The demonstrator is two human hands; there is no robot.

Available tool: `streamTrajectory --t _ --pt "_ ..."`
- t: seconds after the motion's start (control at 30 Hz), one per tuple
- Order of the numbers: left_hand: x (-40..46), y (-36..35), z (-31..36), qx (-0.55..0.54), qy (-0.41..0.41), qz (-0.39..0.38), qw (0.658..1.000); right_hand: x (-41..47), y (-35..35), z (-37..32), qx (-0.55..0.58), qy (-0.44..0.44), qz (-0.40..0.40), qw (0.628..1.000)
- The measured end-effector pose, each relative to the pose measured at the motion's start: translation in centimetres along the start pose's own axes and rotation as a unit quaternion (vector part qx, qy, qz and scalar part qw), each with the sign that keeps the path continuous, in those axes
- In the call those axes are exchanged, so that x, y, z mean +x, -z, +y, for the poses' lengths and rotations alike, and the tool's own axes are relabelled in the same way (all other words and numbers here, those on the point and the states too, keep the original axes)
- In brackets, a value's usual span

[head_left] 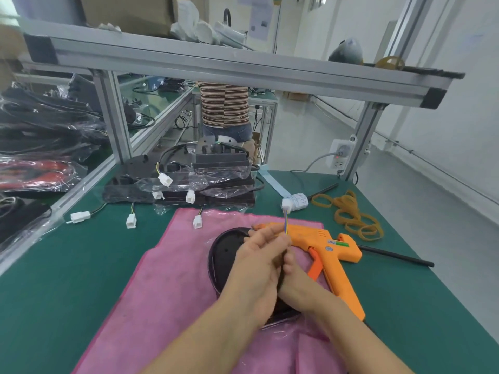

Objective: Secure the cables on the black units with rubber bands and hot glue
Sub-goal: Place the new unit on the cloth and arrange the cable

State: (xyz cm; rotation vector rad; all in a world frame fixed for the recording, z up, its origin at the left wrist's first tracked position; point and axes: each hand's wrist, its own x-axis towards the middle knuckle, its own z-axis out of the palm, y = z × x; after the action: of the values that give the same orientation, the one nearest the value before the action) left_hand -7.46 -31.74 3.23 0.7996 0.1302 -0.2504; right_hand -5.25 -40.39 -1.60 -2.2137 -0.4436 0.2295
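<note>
A black oval unit [225, 255] lies on a pink cloth [167, 279] in front of me. My left hand [259, 265] and my right hand [295, 282] meet over its right side and grip its black cable between them. Thin yellow and blue wires [286, 224] rise from my fingers to a white connector [287, 205]. An orange hot glue gun [329, 252] lies on the cloth just right of my hands. A pile of tan rubber bands [351, 215] sits on the green mat further right.
A stack of bagged black units [189, 179] with white connectors stands at the back of the green table [67, 265]. Black glue sticks [397, 256] lie at the right. An aluminium shelf frame [216, 66] spans overhead. A person in a striped shirt [224, 106] stands beyond.
</note>
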Motion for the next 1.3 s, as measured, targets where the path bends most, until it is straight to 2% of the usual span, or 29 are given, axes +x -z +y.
streamTrajectory --t 0.1,0.2,0.3,0.37,0.4,0.43,0.47,0.53,0.57,0.6,0.63,0.7,0.77,0.83,0.9,0.97,1.07,1.1,1.2,1.23,1.3 --pt "2.1 -0.4 1.8 -0.011 -0.041 0.042 0.998 0.0 0.8 0.1 0.065 -0.003 -0.04 0.997" --pt "4.2 -0.9 2.5 -0.051 -0.065 0.07 0.994 0.3 1.1 0.7 0.026 0.012 -0.072 0.997" --pt "4.3 -2.0 0.9 -0.066 -0.045 0.037 0.996 0.7 0.6 1.4 0.049 0.0 -0.043 0.998" --pt "3.9 -1.8 0.5 -0.011 -0.064 -0.002 0.998 0.6 0.5 1.4 0.071 -0.003 0.002 0.997" --pt "4.1 -1.0 1.0 0.066 -0.094 -0.014 0.993 0.5 0.5 1.5 0.093 -0.003 0.007 0.996" --pt "4.6 0.3 1.9 0.184 -0.141 -0.011 0.973 0.5 0.4 1.2 0.113 0.005 0.0 0.994" --pt "5.1 2.2 3.2 0.338 -0.202 0.013 0.919 0.4 0.4 1.2 0.115 0.002 -0.014 0.993" --pt "5.8 6.6 6.0 0.618 -0.252 0.055 0.743 0.3 0.4 1.4 0.115 -0.005 -0.015 0.993" --pt "5.8 8.9 6.9 0.7 -0.24 0.055 0.671 0.4 0.5 1.4 0.132 -0.013 0.0 0.991" --pt "5.6 10.6 7.3 0.746 -0.218 0.036 0.628 0.4 0.5 1.5 0.151 -0.022 0.009 0.988" --pt "5.3 11.9 7.2 0.766 -0.202 0.006 0.611 0.4 0.3 1.5 0.167 -0.029 0.016 0.985" --pt "4.8 13.4 6.5 0.758 -0.215 -0.028 0.615 0.5 -0.1 1.2 0.162 -0.031 0.036 0.986" --pt "4.6 14.3 6.2 0.744 -0.259 -0.005 0.616 0.7 -0.5 1.0 0.148 -0.035 0.059 0.987" --pt "4.5 14.6 6.3 0.742 -0.303 0.022 0.598 0.8 -0.6 0.5 0.149 -0.047 0.07 0.985" --pt "4.3 14.5 6.5 0.739 -0.331 -0.01 0.587 0.8 -0.5 0.2 0.148 -0.053 0.076 0.985" --pt "3.9 14.1 6.7 0.755 -0.353 -0.064 0.549 0.7 -0.4 -0.1 0.134 -0.052 0.076 0.987" --pt "3.3 13.7 7.2 0.781 -0.402 -0.133 0.459 0.6 -0.6 -0.5 0.111 -0.036 0.086 0.989" --pt "3.0 13.6 7.3 0.779 -0.408 -0.15 0.452 0.6 -0.7 -0.5 0.109 -0.035 0.098 0.989" --pt "2.3 13.3 7.5 0.766 -0.403 -0.167 0.473 0.4 -1.0 -0.3 0.112 -0.059 0.138 0.982" --pt "2.2 13.2 7.5 0.765 -0.406 -0.166 0.472 0.2 -1.1 -0.4 0.105 -0.064 0.126 0.984" --pt "2.0 12.9 7.4 0.766 -0.398 -0.162 0.478 -0.4 -0.9 -0.4 0.064 -0.057 0.027 0.996"
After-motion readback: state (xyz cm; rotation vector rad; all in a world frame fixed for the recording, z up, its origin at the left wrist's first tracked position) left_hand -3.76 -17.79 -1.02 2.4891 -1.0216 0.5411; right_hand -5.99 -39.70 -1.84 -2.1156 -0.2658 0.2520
